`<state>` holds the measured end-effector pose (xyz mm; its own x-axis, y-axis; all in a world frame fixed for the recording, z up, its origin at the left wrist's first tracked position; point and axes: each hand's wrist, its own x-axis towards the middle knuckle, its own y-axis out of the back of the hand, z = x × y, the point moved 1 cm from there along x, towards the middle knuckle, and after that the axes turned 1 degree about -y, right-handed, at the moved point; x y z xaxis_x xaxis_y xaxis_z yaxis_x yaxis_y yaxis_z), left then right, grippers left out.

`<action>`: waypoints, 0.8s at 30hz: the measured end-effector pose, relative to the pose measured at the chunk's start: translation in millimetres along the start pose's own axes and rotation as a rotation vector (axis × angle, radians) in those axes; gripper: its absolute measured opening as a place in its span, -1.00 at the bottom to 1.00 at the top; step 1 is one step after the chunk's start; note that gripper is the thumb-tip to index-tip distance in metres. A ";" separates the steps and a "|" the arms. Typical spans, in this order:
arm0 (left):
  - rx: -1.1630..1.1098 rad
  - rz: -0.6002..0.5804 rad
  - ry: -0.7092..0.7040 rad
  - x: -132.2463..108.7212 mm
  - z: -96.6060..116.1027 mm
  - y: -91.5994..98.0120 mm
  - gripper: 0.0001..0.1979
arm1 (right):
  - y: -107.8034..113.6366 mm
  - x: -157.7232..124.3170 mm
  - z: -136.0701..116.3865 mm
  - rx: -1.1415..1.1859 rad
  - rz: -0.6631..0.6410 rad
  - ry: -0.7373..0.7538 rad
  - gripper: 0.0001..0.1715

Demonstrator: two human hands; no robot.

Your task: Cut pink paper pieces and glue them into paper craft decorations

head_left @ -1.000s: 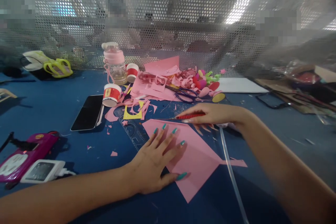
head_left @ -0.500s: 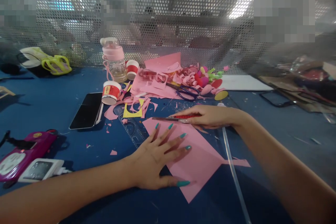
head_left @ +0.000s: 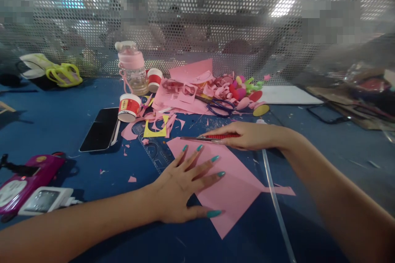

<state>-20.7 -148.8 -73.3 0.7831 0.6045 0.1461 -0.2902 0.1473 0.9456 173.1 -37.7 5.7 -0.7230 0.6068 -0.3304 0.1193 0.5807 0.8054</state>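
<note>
My left hand (head_left: 175,191) lies flat with spread fingers on a pink paper sheet (head_left: 228,185), pressing it against the blue table. In my right hand (head_left: 256,135) is a red-handled utility knife (head_left: 220,136), its metal end lying along the sheet's upper edge and pointing left. The fingers wrap round the handle and partly hide it. A narrow pink strip (head_left: 282,190) extends from the sheet's right corner. Across that strip runs a long clear plastic rod (head_left: 277,209). A transparent stencil ruler (head_left: 152,150) lies partly under the sheet, near my left fingertips.
Behind my hands are pink paper scraps (head_left: 185,100), blue-handled scissors (head_left: 221,107), a yellow cutout (head_left: 156,128), two paper cups (head_left: 128,107) and a pink-topped bottle (head_left: 132,68). To the left lie a phone (head_left: 100,129), a purple device (head_left: 33,178) and a white device (head_left: 47,200).
The camera view has shifted slightly. My right hand and the knife have barely moved along the sheet's upper edge; my left hand stays flat on the paper.
</note>
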 end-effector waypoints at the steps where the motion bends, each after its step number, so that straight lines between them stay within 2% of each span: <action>1: 0.000 0.001 -0.001 0.2 -0.4 0.2 -0.32 | -0.6 0.5 0.5 0.014 -0.026 0.007 -0.48; 3: -0.003 0.000 -0.006 0.5 -1.9 0.9 -0.32 | -1.9 1.3 1.1 0.044 -0.077 0.009 -0.46; 11: 0.024 0.009 -0.068 2.6 -8.0 4.3 -0.33 | -2.7 1.4 -1.2 0.090 -0.062 -0.017 -0.48; 24: 0.067 0.005 -0.027 1.2 -5.7 2.7 -0.32 | -1.1 4.4 5.9 0.080 -0.079 -0.025 -0.48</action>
<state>-23.6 -143.3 -72.2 0.7967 0.5835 0.1576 -0.2571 0.0913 0.9621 173.8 -32.4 0.4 -0.7150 0.5704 -0.4043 0.1177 0.6682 0.7346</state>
